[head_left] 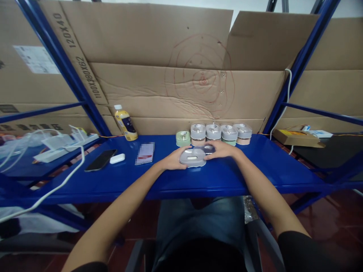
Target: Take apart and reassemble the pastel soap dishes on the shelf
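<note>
A translucent grey, rounded lid-like piece [193, 160] with a pale slot in its middle is just above or on the blue tabletop [170, 181]. My left hand [175, 158] grips its left side, thumb near the front edge. Right behind it is a dark rounded container [209, 149], partly covered by my fingers. My right hand [222, 150] is closed around this dark piece, and its thumb touches the right edge of the grey one. Whether the two pieces are joined is hidden.
Behind my hands stand several small containers with clear grey lids [213, 131] and a green container [183, 138]. Leftward are a phone [145, 153], a white earbud case [117, 158], a black phone [101, 160] and a yellow bottle [126, 124]. Cardboard [136, 87] closes off the back.
</note>
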Action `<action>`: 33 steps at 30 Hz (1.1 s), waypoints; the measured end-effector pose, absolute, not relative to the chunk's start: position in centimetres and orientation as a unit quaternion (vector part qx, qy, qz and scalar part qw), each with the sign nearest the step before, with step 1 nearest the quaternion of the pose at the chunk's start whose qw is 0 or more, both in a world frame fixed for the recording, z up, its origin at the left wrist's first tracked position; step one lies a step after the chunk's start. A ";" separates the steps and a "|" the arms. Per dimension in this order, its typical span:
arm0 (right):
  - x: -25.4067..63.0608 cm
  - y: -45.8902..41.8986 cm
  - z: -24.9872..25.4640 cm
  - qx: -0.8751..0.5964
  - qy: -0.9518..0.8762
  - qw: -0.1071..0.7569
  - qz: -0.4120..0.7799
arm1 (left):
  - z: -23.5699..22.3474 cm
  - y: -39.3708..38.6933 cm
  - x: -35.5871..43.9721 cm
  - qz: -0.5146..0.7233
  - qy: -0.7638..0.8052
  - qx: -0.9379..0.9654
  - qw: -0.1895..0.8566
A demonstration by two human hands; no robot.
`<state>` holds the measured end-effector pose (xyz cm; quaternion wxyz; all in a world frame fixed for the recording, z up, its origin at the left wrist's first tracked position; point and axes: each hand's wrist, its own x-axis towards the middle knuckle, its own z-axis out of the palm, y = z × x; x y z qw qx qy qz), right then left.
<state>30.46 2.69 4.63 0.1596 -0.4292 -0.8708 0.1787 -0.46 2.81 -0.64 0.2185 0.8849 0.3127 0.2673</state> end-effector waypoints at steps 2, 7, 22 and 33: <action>32.4 3.1 4.5 -0.457 -0.855 0.144 0.198 | -0.4 2.6 -0.6 0.253 0.310 0.896 0.192; 35.7 3.4 3.6 -0.496 -0.831 0.156 0.200 | -0.2 1.9 0.0 0.259 0.333 0.891 0.169; 35.9 4.4 2.5 -0.515 -0.831 0.119 0.176 | 0.0 2.3 0.8 0.329 0.355 0.860 0.165; 31.9 2.1 2.7 -0.450 -0.870 0.199 0.035 | 0.8 3.1 -0.7 0.357 0.377 0.845 0.127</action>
